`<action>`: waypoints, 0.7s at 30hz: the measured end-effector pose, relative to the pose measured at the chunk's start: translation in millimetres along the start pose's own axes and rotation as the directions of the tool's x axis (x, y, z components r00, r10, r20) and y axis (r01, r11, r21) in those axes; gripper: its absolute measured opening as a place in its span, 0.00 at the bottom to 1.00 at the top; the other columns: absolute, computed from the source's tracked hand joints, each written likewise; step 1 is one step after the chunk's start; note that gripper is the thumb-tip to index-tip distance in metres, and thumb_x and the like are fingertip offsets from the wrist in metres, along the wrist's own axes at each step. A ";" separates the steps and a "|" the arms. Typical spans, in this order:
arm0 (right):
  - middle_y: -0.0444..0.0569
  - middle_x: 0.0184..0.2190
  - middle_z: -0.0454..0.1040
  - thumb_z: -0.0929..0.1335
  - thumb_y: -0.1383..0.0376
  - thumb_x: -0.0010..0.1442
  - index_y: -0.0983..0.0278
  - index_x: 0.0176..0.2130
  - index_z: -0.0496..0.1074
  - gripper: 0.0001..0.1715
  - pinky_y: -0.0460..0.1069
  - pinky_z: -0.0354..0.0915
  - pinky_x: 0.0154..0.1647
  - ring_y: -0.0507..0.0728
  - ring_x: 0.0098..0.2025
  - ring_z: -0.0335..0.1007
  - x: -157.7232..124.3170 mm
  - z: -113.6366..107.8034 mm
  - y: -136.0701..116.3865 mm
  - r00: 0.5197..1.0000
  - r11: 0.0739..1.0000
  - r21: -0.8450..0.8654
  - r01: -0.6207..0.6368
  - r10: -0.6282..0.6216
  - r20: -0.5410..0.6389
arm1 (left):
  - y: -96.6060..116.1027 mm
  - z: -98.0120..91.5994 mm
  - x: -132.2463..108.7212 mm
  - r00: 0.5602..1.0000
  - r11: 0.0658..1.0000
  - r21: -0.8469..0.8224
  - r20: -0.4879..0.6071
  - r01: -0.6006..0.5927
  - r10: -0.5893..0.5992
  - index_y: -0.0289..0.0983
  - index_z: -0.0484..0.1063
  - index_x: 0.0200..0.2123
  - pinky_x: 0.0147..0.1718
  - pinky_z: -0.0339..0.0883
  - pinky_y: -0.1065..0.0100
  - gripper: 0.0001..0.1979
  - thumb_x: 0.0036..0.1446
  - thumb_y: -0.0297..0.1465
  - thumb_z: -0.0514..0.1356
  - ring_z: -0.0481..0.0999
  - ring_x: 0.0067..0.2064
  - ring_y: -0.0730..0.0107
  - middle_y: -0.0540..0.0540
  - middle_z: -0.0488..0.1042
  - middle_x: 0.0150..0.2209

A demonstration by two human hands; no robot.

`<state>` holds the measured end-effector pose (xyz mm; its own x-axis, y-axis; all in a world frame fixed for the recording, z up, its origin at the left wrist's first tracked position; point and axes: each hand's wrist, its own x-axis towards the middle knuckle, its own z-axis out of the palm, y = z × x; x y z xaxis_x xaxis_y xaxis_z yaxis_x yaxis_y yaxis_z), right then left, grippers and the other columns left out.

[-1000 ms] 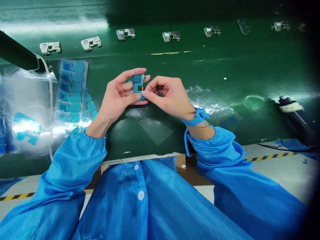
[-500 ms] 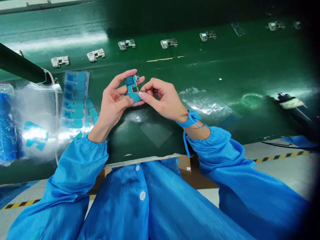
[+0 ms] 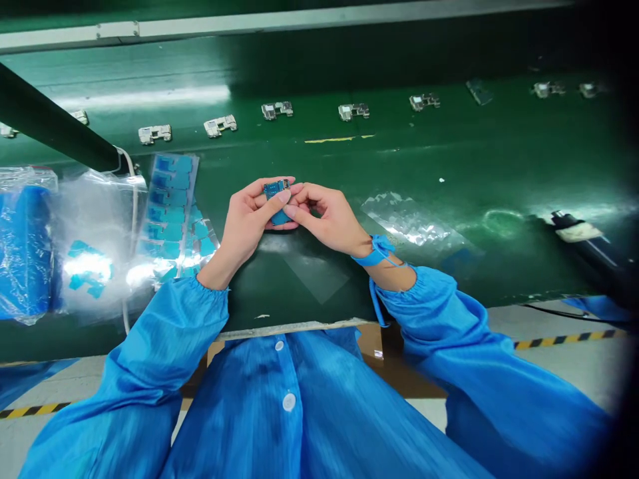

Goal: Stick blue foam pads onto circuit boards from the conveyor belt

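Both hands meet over the green bench around a small circuit board [image 3: 277,189] with blue film on its face. My left hand [image 3: 252,216] holds the board from the left, its thumb lying across the front and its fingers behind. On the right edge, my right hand [image 3: 327,213] pinches with thumb and forefinger, its other fingers curled in. The thumbs hide the middle of the board. A blue wrist strap [image 3: 374,251] with a coiled cord circles my right wrist.
Several circuit boards [image 3: 353,112] lie in a row along the back of the bench. To the left are sheets of blue film stickers [image 3: 172,193], a clear plastic bag [image 3: 94,213] and a wrapped blue bundle [image 3: 24,249]. A dark tool [image 3: 576,229] lies at right.
My left thumb has moved up across the front of the board, covering its middle. The board looks more tilted. The whole view has shifted, with the bench lower in the picture.
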<state>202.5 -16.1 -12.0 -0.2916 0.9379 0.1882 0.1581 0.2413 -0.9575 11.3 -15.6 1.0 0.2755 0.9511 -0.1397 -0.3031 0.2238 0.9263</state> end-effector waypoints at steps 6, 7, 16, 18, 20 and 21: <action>0.42 0.24 0.68 0.76 0.31 0.61 0.58 0.31 0.72 0.36 0.52 0.64 0.30 0.54 0.27 0.62 95.7 -13.4 21.7 0.999 0.999 -0.037 -0.031 0.032 0.014 | 9.1 -5.1 6.1 0.973 0.999 0.004 -0.227 -0.049 0.049 0.46 0.72 0.65 0.37 0.87 0.64 0.25 0.69 0.40 0.69 0.90 0.40 0.62 0.44 0.86 0.58; 0.42 0.23 0.67 0.74 0.33 0.65 0.58 0.31 0.71 0.35 0.52 0.65 0.30 0.55 0.26 0.63 123.9 -16.2 25.4 0.999 0.992 -0.122 -0.041 0.040 -0.008 | 10.9 -6.6 6.7 0.963 0.997 0.011 -0.260 -0.074 0.074 0.45 0.72 0.64 0.36 0.85 0.66 0.23 0.69 0.39 0.68 0.90 0.38 0.64 0.44 0.86 0.58; 0.60 0.60 0.75 0.80 0.60 0.64 0.63 0.47 0.79 0.16 0.67 0.64 0.68 0.71 0.66 0.66 266.6 36.8 30.4 0.979 0.599 -0.791 0.121 0.057 0.194 | 16.0 -16.4 12.2 0.964 0.997 0.043 -0.255 -0.068 0.077 0.38 0.77 0.52 0.31 0.78 0.71 0.12 0.68 0.30 0.60 0.85 0.32 0.72 0.44 0.88 0.46; 0.59 0.56 0.77 0.84 0.58 0.59 0.66 0.42 0.78 0.20 0.63 0.63 0.66 0.68 0.63 0.66 271.1 48.3 33.7 0.962 0.570 -0.807 0.154 0.101 0.254 | 15.2 -18.0 14.4 0.965 0.997 0.043 -0.251 -0.066 0.074 0.38 0.78 0.50 0.30 0.78 0.71 0.10 0.68 0.29 0.59 0.84 0.31 0.72 0.44 0.87 0.44; 0.50 0.43 0.79 0.85 0.57 0.55 0.67 0.37 0.75 0.25 0.55 0.65 0.58 0.58 0.51 0.70 273.9 49.6 34.5 0.959 0.647 -0.754 0.114 0.126 0.254 | 14.3 -20.1 16.5 0.960 0.997 0.026 -0.270 -0.070 0.074 0.37 0.77 0.50 0.30 0.77 0.71 0.10 0.68 0.27 0.59 0.84 0.30 0.73 0.43 0.87 0.44; 0.45 0.37 0.77 0.86 0.56 0.54 0.66 0.36 0.73 0.26 0.52 0.66 0.53 0.53 0.44 0.69 273.1 47.8 32.7 0.960 0.725 -0.683 0.086 0.122 0.251 | 13.8 -21.3 17.6 0.948 0.997 0.008 -0.308 -0.078 0.077 0.37 0.76 0.51 0.31 0.77 0.71 0.11 0.68 0.26 0.59 0.83 0.30 0.73 0.42 0.86 0.47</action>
<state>83.0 236.0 -2.4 -0.4971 0.8676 0.0089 0.7339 0.4259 -0.5292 -7.4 8.8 3.8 -0.0432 0.9847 -0.1690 -0.3165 0.1470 0.9372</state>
